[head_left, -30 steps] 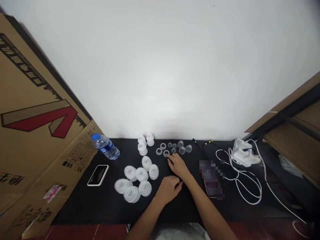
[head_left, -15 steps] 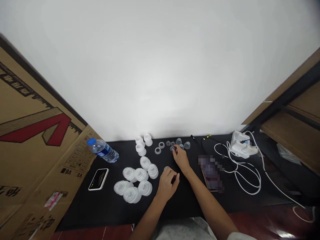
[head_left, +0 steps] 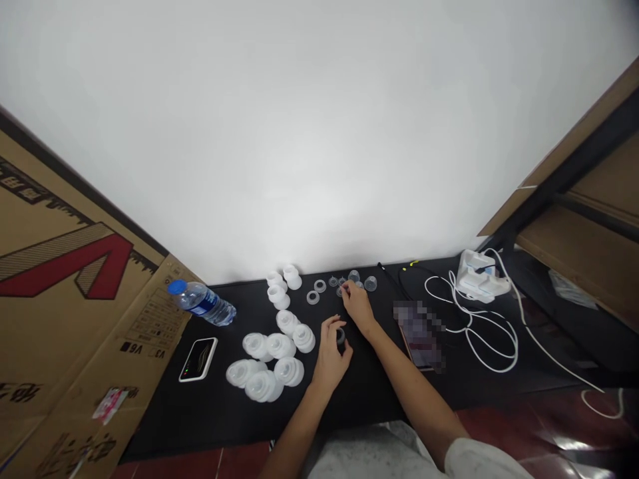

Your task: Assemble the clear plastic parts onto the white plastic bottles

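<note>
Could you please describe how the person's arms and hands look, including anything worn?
The left hand and right hand are bare without gloves, and neither forearm shows a watch or band. A white fabric sleeve covers the upper right arm, at the view's bottom edge.

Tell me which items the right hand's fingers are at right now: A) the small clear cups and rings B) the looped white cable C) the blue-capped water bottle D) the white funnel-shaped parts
A. The right hand has its fingers among the small clear cups and rings.
</note>
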Demonstrator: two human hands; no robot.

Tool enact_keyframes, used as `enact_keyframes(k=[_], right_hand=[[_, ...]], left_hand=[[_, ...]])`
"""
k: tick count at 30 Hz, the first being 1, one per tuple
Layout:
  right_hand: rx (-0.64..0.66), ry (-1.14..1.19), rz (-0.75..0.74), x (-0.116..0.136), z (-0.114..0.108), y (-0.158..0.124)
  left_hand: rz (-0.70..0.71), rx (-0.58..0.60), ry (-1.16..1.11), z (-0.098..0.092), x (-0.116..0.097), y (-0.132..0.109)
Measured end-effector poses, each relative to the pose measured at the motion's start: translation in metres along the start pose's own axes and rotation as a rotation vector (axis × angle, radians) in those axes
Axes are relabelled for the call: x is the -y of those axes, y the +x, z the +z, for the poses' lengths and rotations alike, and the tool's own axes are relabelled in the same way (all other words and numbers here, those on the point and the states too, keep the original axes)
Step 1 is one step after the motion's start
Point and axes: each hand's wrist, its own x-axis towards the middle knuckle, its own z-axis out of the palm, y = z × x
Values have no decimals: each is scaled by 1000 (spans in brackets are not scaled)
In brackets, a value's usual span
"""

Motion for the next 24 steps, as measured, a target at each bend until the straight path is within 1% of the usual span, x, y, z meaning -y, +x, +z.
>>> enact_keyframes(k=[3,7,9,12,17,20,24], right_hand=[[-13,19,-2,2,-14,-11],[12,49,-12,0,-33,-43],[44,44,-30,-3,-38,-59],[70,22,-69,-8,-39,-75],[83,-99,-132,-13,-37,-86],[80,-133,-135,-15,-37,-88],[56,-147,-117,-15,-37,-89]], left_hand=[[4,1,22,-1,-1,0],[10,-2,82,0,-2,-1],[3,-8,109,1,-3,-2],[-15,-17,117,2,-3,-2],[2,-62,111,4,2,-2],[-1,-90,183,6,3,-3],[-50,-115,263,7,2,-5]])
